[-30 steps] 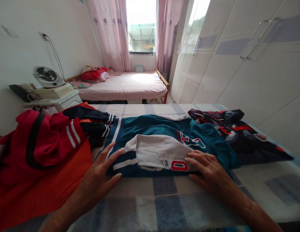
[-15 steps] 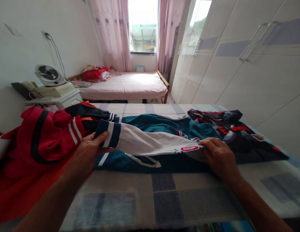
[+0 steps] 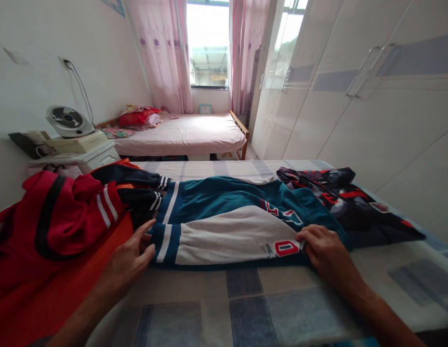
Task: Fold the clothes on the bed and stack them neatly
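A teal sweatshirt (image 3: 224, 190) lies across the checked bedspread, its hem towards the left. One grey sleeve (image 3: 224, 236) is folded flat over its front, with the striped cuff at the hem and a red "0" patch near the shoulder. My left hand (image 3: 135, 253) is beside the cuff, thumb and fingers apart, holding nothing. At the sleeve's shoulder end, my right hand (image 3: 323, 246) pinches the cloth between thumb and fingers.
Red clothing (image 3: 79, 202) with striped cuffs is heaped at the left, over orange cloth (image 3: 97, 270). A dark patterned garment (image 3: 354, 207) lies folded at the right. Beyond are a small fan (image 3: 68, 120), a pink bed (image 3: 180, 132) and white wardrobes (image 3: 372, 130).
The sleeve, held up earlier, now lies flat on the sweatshirt. My left hand has let go of the cuff and opened. My right hand has moved slightly lower, still gripping the cloth.
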`<move>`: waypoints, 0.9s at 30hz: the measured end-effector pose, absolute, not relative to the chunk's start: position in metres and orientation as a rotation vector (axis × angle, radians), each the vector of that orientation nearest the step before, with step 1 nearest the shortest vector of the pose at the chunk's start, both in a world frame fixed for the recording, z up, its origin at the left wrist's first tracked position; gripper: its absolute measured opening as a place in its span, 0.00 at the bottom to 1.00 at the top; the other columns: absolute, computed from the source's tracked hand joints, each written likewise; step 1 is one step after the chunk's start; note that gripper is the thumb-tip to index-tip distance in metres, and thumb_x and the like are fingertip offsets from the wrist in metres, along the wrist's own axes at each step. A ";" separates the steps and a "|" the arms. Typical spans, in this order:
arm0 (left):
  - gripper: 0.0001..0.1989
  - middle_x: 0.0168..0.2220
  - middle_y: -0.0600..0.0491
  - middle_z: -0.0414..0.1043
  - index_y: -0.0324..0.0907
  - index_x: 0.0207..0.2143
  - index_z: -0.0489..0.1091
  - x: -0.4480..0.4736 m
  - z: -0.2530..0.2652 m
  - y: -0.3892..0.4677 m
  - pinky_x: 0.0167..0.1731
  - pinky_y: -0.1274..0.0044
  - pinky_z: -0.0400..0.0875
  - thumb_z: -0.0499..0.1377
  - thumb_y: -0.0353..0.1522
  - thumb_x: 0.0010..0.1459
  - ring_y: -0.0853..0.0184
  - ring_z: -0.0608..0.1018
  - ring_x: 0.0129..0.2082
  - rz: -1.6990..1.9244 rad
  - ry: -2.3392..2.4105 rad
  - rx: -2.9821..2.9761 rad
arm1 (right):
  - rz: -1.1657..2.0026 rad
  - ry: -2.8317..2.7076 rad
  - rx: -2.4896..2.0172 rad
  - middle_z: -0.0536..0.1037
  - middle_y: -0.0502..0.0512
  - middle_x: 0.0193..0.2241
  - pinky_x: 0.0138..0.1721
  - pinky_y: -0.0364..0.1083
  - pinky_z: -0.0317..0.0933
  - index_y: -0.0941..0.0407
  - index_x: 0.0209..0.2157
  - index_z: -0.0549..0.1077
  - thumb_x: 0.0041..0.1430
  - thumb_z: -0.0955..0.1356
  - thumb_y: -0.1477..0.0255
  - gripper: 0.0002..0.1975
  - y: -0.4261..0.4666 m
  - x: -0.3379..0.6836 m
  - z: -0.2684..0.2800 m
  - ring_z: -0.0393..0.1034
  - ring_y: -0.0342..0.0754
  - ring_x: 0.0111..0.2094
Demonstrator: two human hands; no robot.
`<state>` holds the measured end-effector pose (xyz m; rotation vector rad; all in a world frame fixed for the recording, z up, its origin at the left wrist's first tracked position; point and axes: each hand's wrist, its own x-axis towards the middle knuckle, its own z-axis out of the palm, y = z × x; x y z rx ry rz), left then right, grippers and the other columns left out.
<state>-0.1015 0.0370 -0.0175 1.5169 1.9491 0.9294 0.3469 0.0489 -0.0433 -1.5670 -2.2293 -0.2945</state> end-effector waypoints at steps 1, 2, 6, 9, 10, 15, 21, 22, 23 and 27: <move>0.27 0.45 0.45 0.72 0.46 0.54 0.65 -0.103 -0.019 0.037 0.39 0.66 0.73 0.57 0.37 0.50 0.54 0.76 0.40 0.903 2.035 1.693 | -0.238 -2.260 -1.549 0.75 0.56 0.38 0.43 0.52 0.61 0.53 0.35 0.72 0.53 0.60 0.79 0.12 0.048 0.348 -0.040 0.68 0.52 0.43; 0.24 0.49 0.45 0.69 0.46 0.53 0.67 -0.103 -0.021 0.038 0.45 0.63 0.69 0.55 0.37 0.52 0.52 0.74 0.46 0.906 2.067 1.871 | -0.194 -2.268 -1.526 0.75 0.56 0.40 0.44 0.51 0.62 0.53 0.36 0.72 0.52 0.60 0.80 0.14 0.048 0.347 -0.034 0.68 0.52 0.45; 0.21 0.59 0.49 0.61 0.48 0.52 0.68 -0.090 -0.025 0.052 0.56 0.64 0.59 0.52 0.40 0.57 0.54 0.65 0.58 0.926 1.826 2.307 | -0.132 -2.190 -1.414 0.72 0.56 0.49 0.50 0.52 0.61 0.51 0.44 0.71 0.54 0.60 0.78 0.18 0.055 0.333 -0.009 0.65 0.51 0.51; 0.20 0.57 0.50 0.65 0.50 0.51 0.69 -0.079 -0.030 0.068 0.57 0.64 0.58 0.52 0.42 0.58 0.55 0.65 0.58 0.616 1.645 2.429 | -0.011 -2.324 -1.385 0.75 0.56 0.46 0.49 0.51 0.63 0.51 0.43 0.73 0.57 0.61 0.76 0.15 0.067 0.315 -0.003 0.68 0.51 0.49; 0.19 0.56 0.50 0.67 0.51 0.50 0.70 -0.077 -0.030 0.074 0.56 0.64 0.59 0.52 0.42 0.58 0.55 0.66 0.57 0.484 1.591 2.437 | 0.074 -2.407 -1.387 0.76 0.54 0.43 0.47 0.49 0.64 0.51 0.41 0.74 0.58 0.61 0.75 0.14 0.073 0.312 -0.003 0.70 0.50 0.46; 0.19 0.52 0.54 0.71 0.55 0.45 0.73 -0.080 -0.011 0.118 0.46 0.69 0.68 0.46 0.45 0.60 0.58 0.76 0.47 0.280 1.618 2.345 | 0.162 -2.451 -1.475 0.77 0.53 0.41 0.41 0.44 0.66 0.52 0.44 0.74 0.61 0.59 0.73 0.15 0.133 0.322 0.001 0.73 0.47 0.40; 0.21 0.57 0.44 0.64 0.44 0.50 0.70 -0.086 -0.002 0.222 0.56 0.63 0.57 0.54 0.34 0.52 0.52 0.66 0.58 0.494 1.770 2.332 | -0.289 -2.425 -1.686 0.65 0.64 0.57 0.52 0.55 0.57 0.57 0.55 0.66 0.48 0.63 0.82 0.29 0.238 0.334 -0.006 0.60 0.57 0.56; 0.23 0.57 0.43 0.65 0.43 0.49 0.71 -0.087 -0.004 0.237 0.56 0.64 0.57 0.55 0.32 0.48 0.52 0.65 0.58 0.487 1.767 2.327 | -0.271 -2.432 -1.718 0.65 0.64 0.57 0.52 0.56 0.57 0.56 0.53 0.68 0.48 0.64 0.82 0.28 0.252 0.333 -0.009 0.59 0.57 0.57; 0.24 0.56 0.43 0.67 0.43 0.49 0.71 -0.089 -0.008 0.250 0.56 0.65 0.57 0.57 0.31 0.45 0.53 0.66 0.58 0.476 1.758 2.321 | -0.239 -2.426 -1.744 0.66 0.62 0.56 0.51 0.55 0.57 0.56 0.50 0.71 0.49 0.64 0.81 0.24 0.264 0.332 -0.012 0.59 0.57 0.56; 0.26 0.46 0.46 0.75 0.45 0.46 0.72 -0.094 -0.016 0.277 0.49 0.69 0.65 0.57 0.30 0.41 0.54 0.74 0.48 0.401 1.700 2.291 | -0.149 -2.290 -1.834 0.77 0.59 0.42 0.45 0.46 0.58 0.57 0.37 0.75 0.58 0.60 0.75 0.12 0.304 0.330 -0.008 0.68 0.50 0.46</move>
